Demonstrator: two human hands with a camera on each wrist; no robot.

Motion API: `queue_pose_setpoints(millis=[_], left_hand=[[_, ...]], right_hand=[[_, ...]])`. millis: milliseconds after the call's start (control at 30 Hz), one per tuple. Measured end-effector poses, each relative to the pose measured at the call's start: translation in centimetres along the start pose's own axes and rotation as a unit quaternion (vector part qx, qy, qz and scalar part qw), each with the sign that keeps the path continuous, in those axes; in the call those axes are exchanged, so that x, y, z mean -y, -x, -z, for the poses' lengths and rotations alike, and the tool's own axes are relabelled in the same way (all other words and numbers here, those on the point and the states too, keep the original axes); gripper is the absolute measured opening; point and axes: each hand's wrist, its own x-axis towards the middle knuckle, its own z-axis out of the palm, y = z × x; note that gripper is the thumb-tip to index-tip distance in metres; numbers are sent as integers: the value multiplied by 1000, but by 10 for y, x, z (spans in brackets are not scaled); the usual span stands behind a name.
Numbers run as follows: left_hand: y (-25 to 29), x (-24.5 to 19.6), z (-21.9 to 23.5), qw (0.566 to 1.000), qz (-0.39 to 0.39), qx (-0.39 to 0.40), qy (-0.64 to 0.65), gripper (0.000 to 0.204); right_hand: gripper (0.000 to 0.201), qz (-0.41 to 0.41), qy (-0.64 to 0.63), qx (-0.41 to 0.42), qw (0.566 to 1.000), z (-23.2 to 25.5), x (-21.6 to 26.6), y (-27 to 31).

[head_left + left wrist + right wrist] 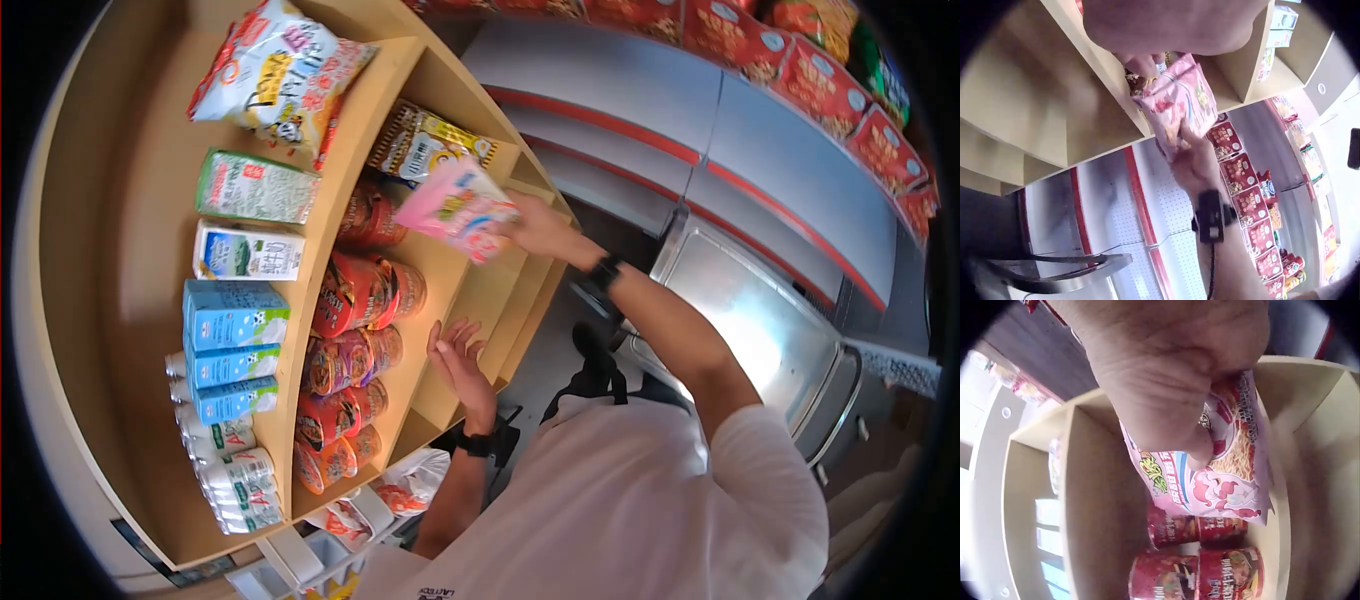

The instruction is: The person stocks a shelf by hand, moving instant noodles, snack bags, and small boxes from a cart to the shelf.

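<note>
My right hand point(535, 228) grips a pink snack packet point(458, 207) by its edge and holds it in front of the wooden shelf unit point(395, 130), just above the red noodle cups point(368, 292). The right wrist view shows the fingers point(1197, 444) curled over the pink packet point(1222, 475), with noodle cups point(1210, 550) below. My left hand point(458, 360) hovers lower, fingers spread and loose, near the shelf's front edge, holding nothing. In the left wrist view the pink packet point(1179, 103) and the right hand point(1194, 159) show against the shelf.
Blue and white milk cartons point(232, 320), a green carton point(255, 187) and small white bottles point(230, 470) fill the left compartment. A large snack bag point(275, 70) lies at the top. Red snack bags point(800, 70) line a wall rack at right; a steel counter point(760, 320) stands below.
</note>
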Motion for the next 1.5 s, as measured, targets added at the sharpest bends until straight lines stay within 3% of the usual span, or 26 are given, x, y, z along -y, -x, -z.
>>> queue_pose_setpoints(millis=[133, 333, 533, 700, 1000, 1333, 1400, 1433, 1500], left_hand=[[25, 0, 31, 999, 5, 39, -29, 50], [42, 5, 64, 998, 32, 30, -52, 54], [53, 6, 68, 997, 54, 31, -39, 55], [55, 8, 70, 997, 63, 32, -23, 56], [56, 12, 75, 996, 72, 40, -24, 57], [62, 16, 73, 995, 81, 53, -37, 57], [62, 16, 73, 993, 94, 54, -48, 58], [61, 17, 73, 993, 93, 58, -49, 59], [66, 20, 75, 992, 99, 62, -53, 60]], right_hand=[[43, 21, 25, -36, 999, -54, -21, -46], [47, 36, -56, 33, 997, -91, -42, -79], [45, 11, 69, 142, 987, -89, -36, -95], [61, -26, 157, 101, 982, -86, -16, -92], [60, 42, 127, 6, 991, -94, -21, -73], [55, 71, 123, -32, 989, -76, -16, -41], [48, 148, 165, -92, 971, -71, -24, -37], [48, 138, 162, -96, 972, -69, -30, -35], [43, 198, 147, -132, 960, -59, -23, -30]])
